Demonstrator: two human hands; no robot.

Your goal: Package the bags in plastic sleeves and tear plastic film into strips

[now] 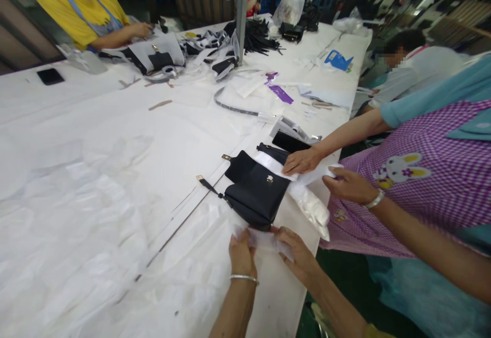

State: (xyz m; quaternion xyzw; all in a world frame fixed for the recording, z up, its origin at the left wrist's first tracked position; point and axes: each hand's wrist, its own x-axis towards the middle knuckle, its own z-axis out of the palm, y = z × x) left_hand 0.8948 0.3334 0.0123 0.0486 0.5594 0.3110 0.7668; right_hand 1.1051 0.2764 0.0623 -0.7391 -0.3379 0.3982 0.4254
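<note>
My left hand [242, 252], with a silver bangle at the wrist, pinches one end of a thin, translucent white sheet [265, 241]. Its other end is in the closed fingers of my right hand [296, 252]. The sheet is stretched between both hands, just in front of a black handbag [259, 192]. That bag lies on the table with its flap opened back and a small metal emblem on its front. A short strap with a gold buckle [207, 183] sticks out to its left. Whether my fingertips touch the bag's base is unclear.
A co-worker in a purple checked apron [414, 174] stands at the right, one hand [303, 162] on the bag's white lining. White sheets [69, 225] cover the table's left. A phone [291, 141], a grey pole [242, 16] and more bags [161, 54] are farther back.
</note>
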